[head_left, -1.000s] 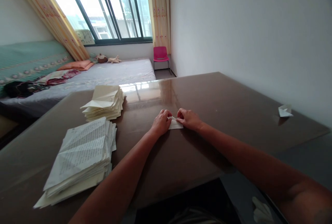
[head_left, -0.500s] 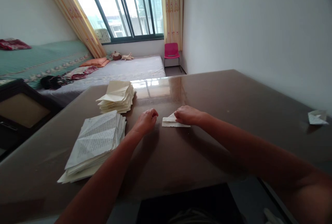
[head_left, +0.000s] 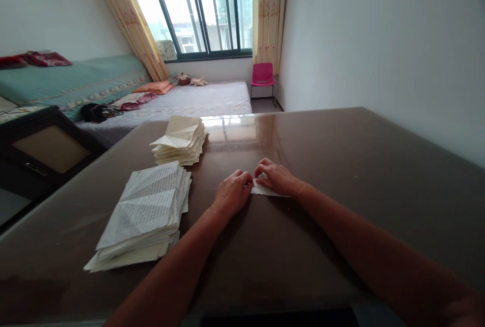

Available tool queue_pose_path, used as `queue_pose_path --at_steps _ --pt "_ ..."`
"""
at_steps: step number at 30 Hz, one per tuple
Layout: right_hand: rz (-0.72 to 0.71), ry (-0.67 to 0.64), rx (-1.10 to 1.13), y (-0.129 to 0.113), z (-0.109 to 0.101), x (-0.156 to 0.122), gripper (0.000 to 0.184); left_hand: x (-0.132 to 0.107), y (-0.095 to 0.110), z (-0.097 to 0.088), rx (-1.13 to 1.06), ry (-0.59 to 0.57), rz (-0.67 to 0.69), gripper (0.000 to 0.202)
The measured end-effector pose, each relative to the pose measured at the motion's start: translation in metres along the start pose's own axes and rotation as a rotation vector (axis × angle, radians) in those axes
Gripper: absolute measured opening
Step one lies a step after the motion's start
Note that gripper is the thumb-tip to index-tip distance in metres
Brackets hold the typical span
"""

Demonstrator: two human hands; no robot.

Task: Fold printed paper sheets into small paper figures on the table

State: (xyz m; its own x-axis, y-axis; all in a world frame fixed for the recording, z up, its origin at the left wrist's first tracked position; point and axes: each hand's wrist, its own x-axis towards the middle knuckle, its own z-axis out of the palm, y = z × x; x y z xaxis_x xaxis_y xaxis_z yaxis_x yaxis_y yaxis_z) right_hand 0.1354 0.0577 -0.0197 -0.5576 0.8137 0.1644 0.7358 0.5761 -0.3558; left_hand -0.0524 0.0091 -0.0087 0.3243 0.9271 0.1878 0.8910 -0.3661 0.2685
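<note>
A small folded sheet of paper (head_left: pixel 261 189) lies on the brown tabletop, mostly covered by my fingers. My left hand (head_left: pixel 233 193) is at its left end, thumb and fingers closed on the edge. From above, my right hand (head_left: pixel 279 179) grips the same paper with bent fingers, its thumb and fingertips close to the left ones. How the folds run under the fingers is hidden. Left of my hands sits a stack of printed sheets (head_left: pixel 146 205) with creases across the top one. Behind it stands a second stack of yellowish paper (head_left: pixel 181 137).
The glossy brown table (head_left: pixel 341 155) reaches toward a white wall on the right. Past its far edge are a bed (head_left: pixel 223 95) and a pink chair (head_left: pixel 262 75) below the window. A dark cabinet (head_left: pixel 53 142) stands at the left.
My left hand has moved right onto the paper's left end, which it was apart from before. The view has shifted, and a white folded paper at the far right is out of sight.
</note>
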Motion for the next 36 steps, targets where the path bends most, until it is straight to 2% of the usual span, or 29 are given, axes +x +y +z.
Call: queue_pose_path --at_steps 5,12,28,36 --pt "0.036 0.016 0.008 -0.0003 0.0027 0.0039 0.015 0.0010 0.0032 0.0020 0.061 -0.014 -0.034 0.017" --pt "0.043 0.064 0.152 0.0040 0.0062 0.0055 0.010 -0.0016 0.0020 0.0020 0.077 -0.012 -0.037 0.017" --pt "0.093 0.146 0.270 -0.0005 0.0067 -0.0006 0.007 -0.0001 0.0027 -0.0004 -0.021 -0.005 -0.163 0.024" --pt "0.044 0.148 0.275 -0.0020 0.0062 -0.0026 0.005 0.0060 0.0015 -0.0021 -0.117 -0.099 -0.213 0.025"
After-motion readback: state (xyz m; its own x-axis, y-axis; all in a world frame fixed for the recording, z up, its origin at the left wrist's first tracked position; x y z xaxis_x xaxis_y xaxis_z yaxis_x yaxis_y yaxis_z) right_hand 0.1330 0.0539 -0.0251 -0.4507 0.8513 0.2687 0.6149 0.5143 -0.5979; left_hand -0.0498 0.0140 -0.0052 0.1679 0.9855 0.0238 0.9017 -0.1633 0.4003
